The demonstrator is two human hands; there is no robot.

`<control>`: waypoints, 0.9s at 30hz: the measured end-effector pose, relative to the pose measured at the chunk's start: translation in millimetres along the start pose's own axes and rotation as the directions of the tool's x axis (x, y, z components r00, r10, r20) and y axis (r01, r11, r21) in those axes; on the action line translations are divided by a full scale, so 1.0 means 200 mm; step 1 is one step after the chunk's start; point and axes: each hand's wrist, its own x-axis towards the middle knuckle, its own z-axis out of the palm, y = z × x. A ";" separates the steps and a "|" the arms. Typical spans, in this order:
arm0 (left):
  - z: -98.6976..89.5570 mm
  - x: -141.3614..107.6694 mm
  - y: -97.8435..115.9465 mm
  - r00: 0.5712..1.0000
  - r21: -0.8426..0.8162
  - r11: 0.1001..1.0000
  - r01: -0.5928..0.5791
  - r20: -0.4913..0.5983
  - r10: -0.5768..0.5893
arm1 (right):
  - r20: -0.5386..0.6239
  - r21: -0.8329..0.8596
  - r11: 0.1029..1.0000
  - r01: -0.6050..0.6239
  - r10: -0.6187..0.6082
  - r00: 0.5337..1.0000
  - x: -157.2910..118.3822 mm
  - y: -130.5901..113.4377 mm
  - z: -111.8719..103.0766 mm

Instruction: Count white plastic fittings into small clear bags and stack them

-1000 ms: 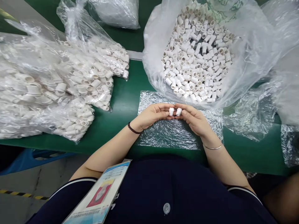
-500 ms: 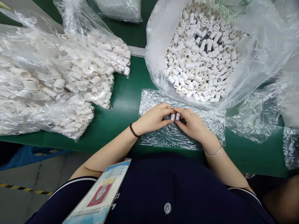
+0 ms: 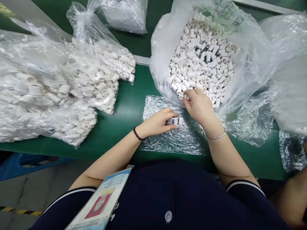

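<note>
My left hand (image 3: 161, 122) is low over a crinkled clear plastic sheet (image 3: 172, 143), thumb and fingers curved around two short white pipe fittings (image 3: 178, 121) set side by side. Its fingertips touch their ends. Up at the near edge of the big open plastic bag (image 3: 161, 67), my right hand (image 3: 200, 107) has its thumb and fingertips closed around a white pipe fitting (image 3: 186, 96), partly hidden by the fingers. Behind it lies a heap of loose white pipe fittings (image 3: 201, 68), filling the bag.
Tied clear bags of white fittings (image 3: 59, 86) cover the left of the green table (image 3: 129, 95). Another clear bag (image 3: 127, 14) lies at the back. Crumpled plastic (image 3: 251, 121) is on the right, and part of a person's arm (image 3: 292, 195) shows at the lower right.
My right hand has left the two fittings beside my left hand and moved up to the near edge of the open bag. My left hand stays by those fittings.
</note>
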 end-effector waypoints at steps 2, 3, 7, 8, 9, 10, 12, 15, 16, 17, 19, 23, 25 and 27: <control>0.00 0.00 -0.01 1.000 -0.016 1.000 -0.007 -0.006 0.006 | 0.069 -0.092 0.996 -0.019 0.025 0.997 0.05 -0.05 0.03; 0.00 0.00 -0.01 1.000 -0.017 1.000 -0.009 -0.012 0.009 | 0.089 -0.134 0.991 -0.027 0.039 0.995 0.07 -0.07 0.04; 0.01 0.00 -0.02 0.999 -0.008 1.000 -0.015 -0.050 0.014 | 0.128 -0.200 0.978 -0.066 0.093 0.987 0.11 -0.10 0.07; 0.01 0.00 -0.02 0.998 -0.023 1.000 -0.014 -0.068 0.012 | 0.132 -0.181 0.981 -0.075 0.100 0.986 0.11 -0.09 0.08; 0.02 0.00 -0.01 0.995 -0.053 0.999 -0.011 -0.095 0.006 | 0.122 -0.142 0.987 -0.082 0.099 0.988 0.12 -0.07 0.08; 0.02 0.00 -0.01 0.992 -0.097 0.995 -0.008 -0.130 -0.005 | 0.090 -0.083 0.993 -0.082 0.089 0.992 0.12 -0.04 0.08; 0.03 0.00 -0.01 0.975 -0.211 0.977 -0.008 -0.220 -0.040 | -0.038 0.074 0.995 -0.066 0.069 0.997 0.10 0.02 0.07; 0.04 0.00 -0.01 0.926 -0.381 0.924 -0.030 -0.359 -0.118 | -0.208 0.356 0.933 -0.058 0.139 0.968 0.03 0.08 0.06; 0.04 0.00 0.00 0.913 -0.439 0.897 -0.043 -0.382 -0.143 | -0.179 0.462 0.884 -0.070 0.170 0.969 0.00 0.08 0.06; 0.04 0.00 0.00 0.906 -0.501 0.863 -0.061 -0.391 -0.162 | -0.099 0.569 0.818 -0.090 0.176 0.979 -0.03 0.07 0.05; 0.04 0.00 0.02 0.916 -0.621 0.778 -0.098 -0.361 -0.173 | 0.107 0.745 0.649 -0.155 0.113 0.988 -0.11 0.03 0.04; 0.05 0.00 0.06 0.949 -0.758 0.649 -0.065 -0.249 -0.195 | 0.248 0.877 0.412 -0.248 0.054 0.967 -0.21 -0.07 0.05; 0.06 0.00 0.07 0.943 -0.799 0.601 -0.035 -0.225 -0.244 | 0.258 0.898 0.352 -0.266 0.069 0.964 -0.23 -0.10 0.07; 0.06 0.01 0.06 0.935 -0.843 0.537 -0.033 -0.215 -0.281 | 0.267 0.917 0.288 -0.276 0.073 0.961 -0.23 -0.11 0.08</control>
